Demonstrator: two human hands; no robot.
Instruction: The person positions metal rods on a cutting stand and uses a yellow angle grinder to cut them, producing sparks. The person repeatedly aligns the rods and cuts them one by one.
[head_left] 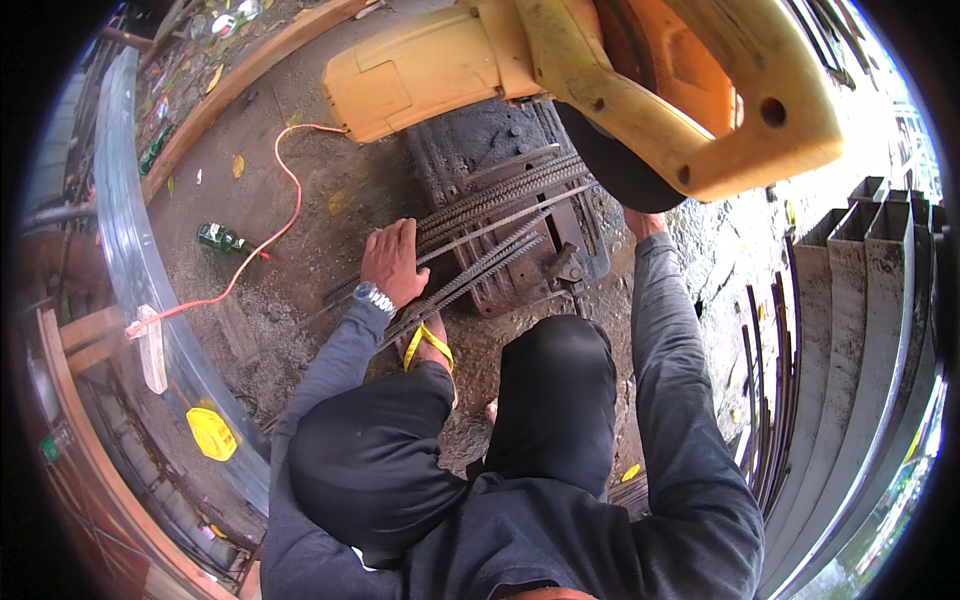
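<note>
- Ribbed rods [500, 198]: lie over the dark base [480, 130] at clock centre, slanting from 8 toward 2 o'clock. Several lengths, loosely bundled; right-hand ends run in below the saw.
- Left grip [393, 262]: at 9 o'clock, laid across the rods, fingers bent over them, thumb spread apart. Cannot tell whether it closes round them. Metal watch [375, 297] on that wrist.
- Right grip [643, 222]: at 3 o'clock, mostly hidden by the saw. Cannot tell if clenched or released.
- Yellow saw [570, 70]: looms at 1 o'clock; its dark disc [625, 165] at 2, near the right grip.
- Foot [430, 348] with yellow sandal strap: 7 o'clock, just below the rods.
- Orange cord [298, 190]: leaves the saw body, winds past 10 o'clock toward 8–9.
- Green bottle [222, 238]: on its side, ground, 9 o'clock.
- Timber beam [245, 90]: 10 o'clock.
- Yellow object [211, 433]: 8 o'clock, kind unclear.
- Grey steel tubes [850, 300]: stacked, 3 to 4 o'clock; thin dark bars [780, 370] alongside.
</note>
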